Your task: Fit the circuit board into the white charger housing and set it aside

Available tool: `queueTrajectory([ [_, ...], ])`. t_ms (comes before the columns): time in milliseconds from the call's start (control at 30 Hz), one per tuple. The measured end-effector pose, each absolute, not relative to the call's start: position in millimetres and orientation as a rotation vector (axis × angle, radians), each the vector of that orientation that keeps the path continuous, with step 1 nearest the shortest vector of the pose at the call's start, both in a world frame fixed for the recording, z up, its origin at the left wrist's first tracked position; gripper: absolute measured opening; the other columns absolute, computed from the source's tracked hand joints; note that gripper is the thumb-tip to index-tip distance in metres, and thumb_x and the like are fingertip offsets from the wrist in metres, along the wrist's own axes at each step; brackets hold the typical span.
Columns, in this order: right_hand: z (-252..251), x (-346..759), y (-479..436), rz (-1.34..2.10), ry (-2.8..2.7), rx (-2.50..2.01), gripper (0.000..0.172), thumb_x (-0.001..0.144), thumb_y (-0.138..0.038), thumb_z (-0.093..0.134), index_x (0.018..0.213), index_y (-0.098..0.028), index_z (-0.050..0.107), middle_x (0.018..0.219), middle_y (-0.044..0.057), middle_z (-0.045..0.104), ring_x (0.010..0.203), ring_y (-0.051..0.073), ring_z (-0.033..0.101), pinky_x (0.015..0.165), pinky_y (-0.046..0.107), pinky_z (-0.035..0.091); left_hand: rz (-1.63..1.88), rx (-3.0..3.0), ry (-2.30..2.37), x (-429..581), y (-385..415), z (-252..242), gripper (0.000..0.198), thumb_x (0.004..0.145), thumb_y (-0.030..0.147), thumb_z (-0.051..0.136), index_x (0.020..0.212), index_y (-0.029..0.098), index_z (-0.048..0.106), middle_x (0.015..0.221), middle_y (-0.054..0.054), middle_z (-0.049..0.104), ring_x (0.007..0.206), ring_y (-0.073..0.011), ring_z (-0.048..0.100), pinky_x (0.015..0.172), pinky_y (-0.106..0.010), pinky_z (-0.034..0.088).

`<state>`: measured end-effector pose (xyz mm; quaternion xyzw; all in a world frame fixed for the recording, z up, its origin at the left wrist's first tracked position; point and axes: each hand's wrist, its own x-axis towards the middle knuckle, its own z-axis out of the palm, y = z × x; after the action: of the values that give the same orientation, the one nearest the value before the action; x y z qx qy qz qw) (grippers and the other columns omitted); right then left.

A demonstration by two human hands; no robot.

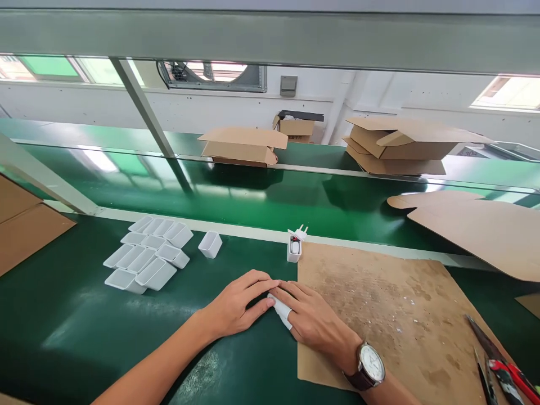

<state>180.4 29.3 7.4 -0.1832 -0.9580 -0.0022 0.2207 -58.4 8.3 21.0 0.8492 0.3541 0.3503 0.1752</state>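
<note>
My left hand [242,304] and my right hand [310,315] meet at their fingertips over the green table [236,365]. Fingers on both are bent and closed together; whatever they pinch is hidden. A white piece [282,310] lies along the near side of my right fingers, close to my left thumb. Whether it is a wrap on a finger or a held part, I cannot tell. Just beyond them stands a small white plastic case [294,250] with a two-pin plug [301,233] at its top. Farther left is one white open case [210,244].
Several white open cases [141,256] lie grouped at left. Brown cardboard [379,315] covers the table at right, with red-handled pliers [506,374] and a dark pointed tool [485,379] near its edge. Beyond a pale rail [248,233] runs a green belt [253,197]; cardboard boxes [396,149] stand behind.
</note>
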Motion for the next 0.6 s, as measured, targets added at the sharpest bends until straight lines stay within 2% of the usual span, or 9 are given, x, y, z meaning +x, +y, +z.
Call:
queueTrajectory([
  [67,8.1,180.8,27.6,0.019,-2.677,-0.480,0.024,0.086,0.000,0.055,0.095,-0.015,0.073,0.126,0.014,0.071,0.127,0.031,0.059,0.104,0.046,0.057,1.059,2.364,0.970,-56.6,6.9,23.4,0.038,0.104,0.019,0.056,0.142,0.023,0.056,0.113,-0.010,0.068,0.099,-0.0191,0.069,0.086,-0.033,0.063],
  [167,8.9,182.1,26.1,0.047,-2.712,-0.444,0.026,0.086,0.000,0.056,0.098,-0.015,0.073,0.133,0.014,0.069,0.132,0.030,0.056,0.107,0.045,0.056,1.154,2.329,0.927,-53.9,5.6,25.3,0.033,0.101,0.017,0.059,0.134,0.021,0.061,0.101,-0.009,0.068,0.089,-0.0188,0.067,0.077,-0.032,0.062],
  [300,10.7,182.7,26.1,0.052,-2.736,-0.428,0.027,0.087,0.001,0.055,0.100,-0.015,0.073,0.134,0.013,0.069,0.138,0.030,0.053,0.109,0.046,0.056,1.228,2.310,0.891,-52.6,5.1,24.4,0.028,0.097,0.015,0.060,0.125,0.018,0.063,0.096,-0.009,0.068,0.086,-0.0194,0.065,0.074,-0.032,0.060],
  [467,11.0,182.2,25.9,0.061,-2.750,-0.394,0.025,0.089,0.001,0.054,0.091,-0.015,0.073,0.134,0.013,0.069,0.140,0.032,0.053,0.108,0.047,0.058,1.229,2.297,0.891,-52.8,4.9,25.4,0.022,0.097,0.017,0.059,0.118,0.018,0.064,0.090,-0.007,0.067,0.083,-0.0191,0.064,0.071,-0.032,0.059],
  [600,9.9,182.9,24.7,0.070,-2.754,-0.405,0.027,0.091,0.002,0.053,0.094,-0.015,0.073,0.132,0.014,0.069,0.143,0.032,0.050,0.109,0.049,0.057,1.219,2.287,0.906,-52.1,4.8,26.4,0.018,0.097,0.017,0.056,0.113,0.018,0.065,0.087,-0.007,0.066,0.081,-0.0197,0.064,0.071,-0.033,0.058],
])
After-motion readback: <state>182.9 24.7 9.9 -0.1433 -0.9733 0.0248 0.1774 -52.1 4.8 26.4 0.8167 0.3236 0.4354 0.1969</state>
